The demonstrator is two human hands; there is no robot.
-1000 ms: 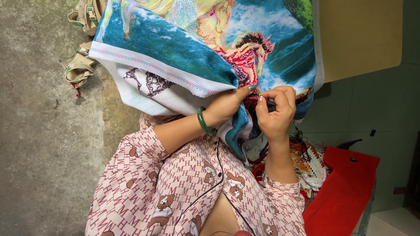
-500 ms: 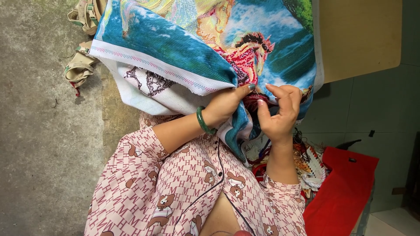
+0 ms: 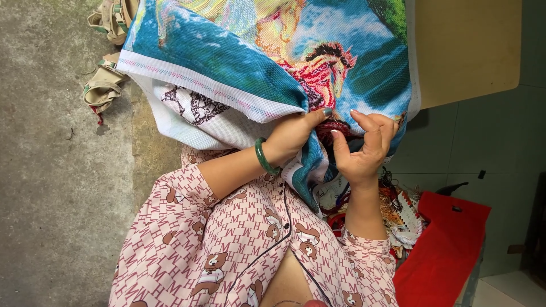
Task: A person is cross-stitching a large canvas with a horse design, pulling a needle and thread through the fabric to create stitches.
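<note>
A large cross-stitch cloth (image 3: 239, 68), worked in blue, green and red with a white unstitched border, hangs over my lap. My left hand (image 3: 293, 136), with a green bangle (image 3: 263, 157) on the wrist, grips a folded edge of the cloth. My right hand (image 3: 364, 149) is just to its right, against the dark red stitching. Its thumb and curled fingers are held slightly apart. Any needle or thread between them is too small to make out. I wear a pink patterned pyjama top (image 3: 239, 244).
A pair of beige sandals (image 3: 105, 79) lies on the concrete floor at the upper left. A red bag (image 3: 449, 250) and bundles of coloured thread (image 3: 401, 213) sit at the lower right. A tan board (image 3: 466, 51) stands against the green tiled wall.
My right hand has drawn a little away from my left, and its fingers have loosened from a tight pinch. My left hand keeps its grip on the cloth.
</note>
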